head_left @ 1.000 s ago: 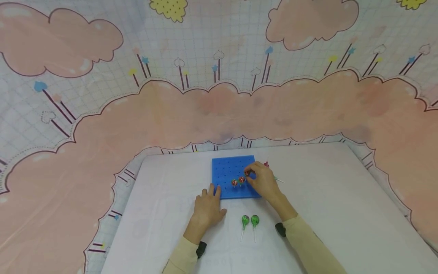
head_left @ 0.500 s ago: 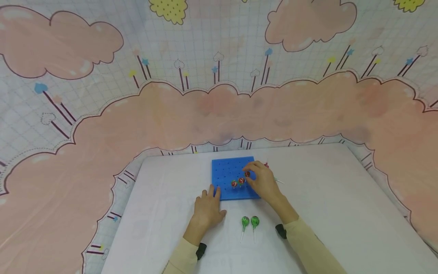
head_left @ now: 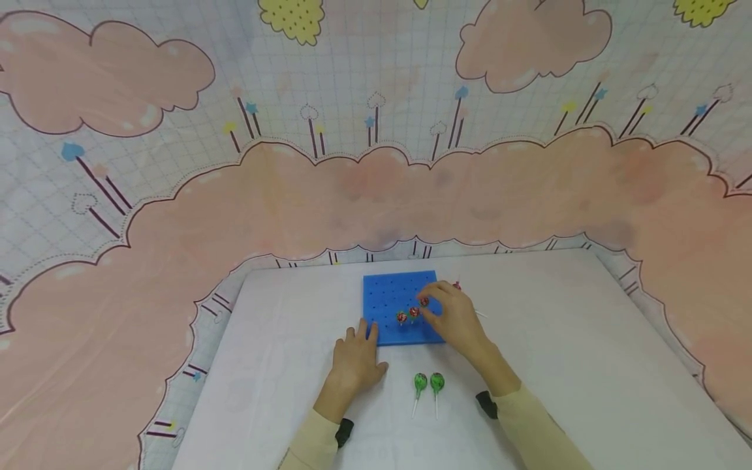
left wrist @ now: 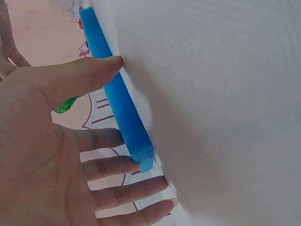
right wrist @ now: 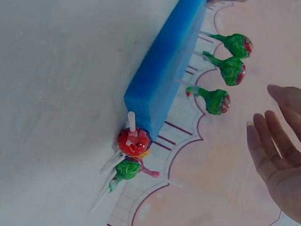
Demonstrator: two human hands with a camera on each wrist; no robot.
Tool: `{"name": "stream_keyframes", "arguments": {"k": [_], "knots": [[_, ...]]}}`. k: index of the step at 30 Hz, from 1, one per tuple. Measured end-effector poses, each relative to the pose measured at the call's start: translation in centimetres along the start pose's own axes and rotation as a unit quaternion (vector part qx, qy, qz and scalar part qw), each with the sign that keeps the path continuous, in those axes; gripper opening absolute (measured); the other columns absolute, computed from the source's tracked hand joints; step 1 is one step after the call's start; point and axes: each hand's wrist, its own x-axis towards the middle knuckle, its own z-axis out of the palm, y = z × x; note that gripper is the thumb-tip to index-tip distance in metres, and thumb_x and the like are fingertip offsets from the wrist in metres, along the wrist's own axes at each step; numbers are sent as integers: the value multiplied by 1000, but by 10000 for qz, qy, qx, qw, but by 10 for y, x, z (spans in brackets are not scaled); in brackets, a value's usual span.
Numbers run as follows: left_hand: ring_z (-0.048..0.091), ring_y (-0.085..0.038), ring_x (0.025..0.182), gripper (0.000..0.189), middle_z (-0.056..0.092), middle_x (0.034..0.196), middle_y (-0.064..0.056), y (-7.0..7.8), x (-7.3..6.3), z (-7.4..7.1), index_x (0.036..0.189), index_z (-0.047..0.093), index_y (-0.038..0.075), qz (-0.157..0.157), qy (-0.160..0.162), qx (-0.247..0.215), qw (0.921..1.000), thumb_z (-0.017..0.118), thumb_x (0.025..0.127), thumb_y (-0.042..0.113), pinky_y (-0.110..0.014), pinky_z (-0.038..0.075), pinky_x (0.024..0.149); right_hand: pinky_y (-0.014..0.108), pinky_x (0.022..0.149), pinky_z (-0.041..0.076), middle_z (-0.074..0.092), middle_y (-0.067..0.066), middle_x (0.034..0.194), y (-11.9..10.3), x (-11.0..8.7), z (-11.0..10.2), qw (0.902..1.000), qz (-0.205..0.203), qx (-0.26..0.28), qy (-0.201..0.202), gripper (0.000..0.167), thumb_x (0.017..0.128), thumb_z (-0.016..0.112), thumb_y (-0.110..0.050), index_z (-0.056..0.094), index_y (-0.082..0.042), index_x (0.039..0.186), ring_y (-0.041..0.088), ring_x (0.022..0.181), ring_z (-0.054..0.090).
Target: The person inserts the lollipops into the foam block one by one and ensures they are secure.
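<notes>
A blue perforated board [head_left: 384, 295] lies on the white table, with three green-and-red lollipops standing upright in it by their sticks. In the right wrist view, the nearest standing lollipop [right wrist: 217, 101] is apart from my right hand [right wrist: 282, 160], whose fingers are spread with nothing between them. From above, my right hand [head_left: 458, 320] hovers over the board's right side, next to the third lollipop [head_left: 424, 301]. My left hand [head_left: 355, 359] touches the board's near left corner with extended fingers; in the left wrist view its thumb [left wrist: 89, 75] lies along the board's edge [left wrist: 124, 110].
Two green lollipops [head_left: 437, 384] lie on the table in front of the board. Beyond its right side lie more lollipops, a red one [right wrist: 134, 141] and a green one [right wrist: 126, 169], partly hidden by my right hand from above. A cloud-patterned cloth [head_left: 352, 202] hangs behind the table.
The fingers of my right hand have come away from the third lollipop, and the hand has shifted slightly back and right. My left hand keeps its place at the board's corner.
</notes>
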Motion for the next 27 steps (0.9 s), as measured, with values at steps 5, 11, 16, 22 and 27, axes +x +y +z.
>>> {"name": "stream_keyframes", "arguments": {"k": [5, 11, 16, 22, 27], "knots": [[56, -43, 127, 84, 47, 154, -24, 0, 0, 3, 152, 51, 2, 18, 27, 67, 10000, 80, 87, 48, -55, 54, 93, 41, 95, 58, 70, 2, 115, -4, -7, -2, 9993, 276, -44, -237, 25, 83, 88, -6, 77, -12, 105, 25, 113, 68], [57, -42, 125, 83, 48, 152, -25, 1, -2, 0, 150, 53, 1, 50, 98, 30, 9999, 81, 87, 46, -55, 55, 92, 45, 98, 57, 71, 2, 117, -8, -16, -6, 9983, 385, -51, -434, 25, 85, 88, -10, 78, -13, 108, 27, 118, 68], [57, -43, 124, 82, 49, 152, -25, 1, -2, 0, 150, 53, 1, 44, 111, 35, 9999, 81, 87, 47, -55, 55, 92, 43, 94, 58, 73, -1, 113, -12, -22, -8, 9968, 440, 16, -666, 26, 84, 89, -10, 79, -15, 107, 25, 111, 70], [57, -43, 125, 83, 48, 154, -24, 0, -2, 2, 151, 52, 2, 42, 57, 95, 9999, 79, 88, 49, -54, 55, 92, 37, 86, 60, 72, -5, 106, -17, -29, -10, 9935, 496, 97, -1024, 25, 83, 90, -11, 77, -19, 104, 19, 98, 70], [56, -43, 125, 83, 47, 154, -25, 1, -2, 2, 151, 52, 2, 55, 61, 44, 10000, 80, 88, 49, -54, 55, 92, 35, 84, 60, 73, -4, 105, -17, -33, -12, 9897, 513, 56, -1335, 24, 84, 89, -13, 77, -18, 104, 20, 98, 71]]}}
